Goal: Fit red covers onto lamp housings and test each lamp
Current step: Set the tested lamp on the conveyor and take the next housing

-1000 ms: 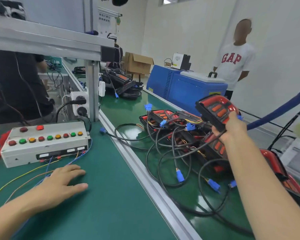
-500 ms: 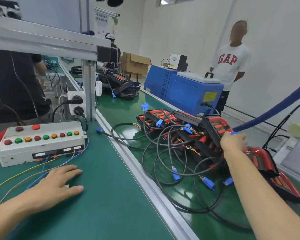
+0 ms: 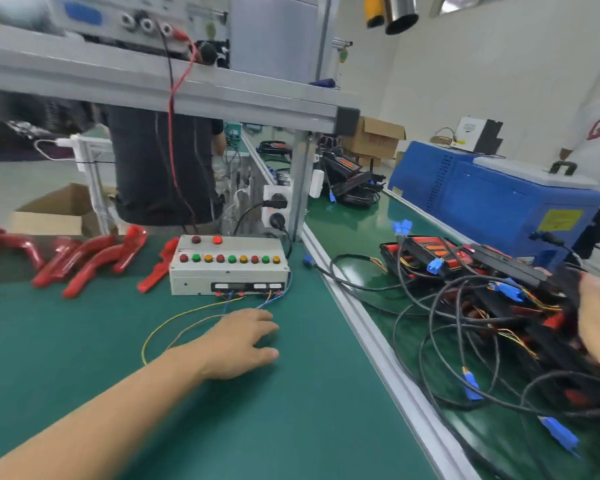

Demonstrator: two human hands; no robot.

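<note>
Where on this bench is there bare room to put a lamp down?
The widest bare patch is the green mat near the viewer, between the left hand and the aluminium rail. Another lies left of the yellow wire loop, below the red covers. Right of the rail, the lamp housings and tangled cables crowd the belt.

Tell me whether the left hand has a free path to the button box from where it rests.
Probably yes. The left hand lies flat on the green mat just in front of the button box; only thin loose wires lie between them, and nothing stands in the way.
</note>
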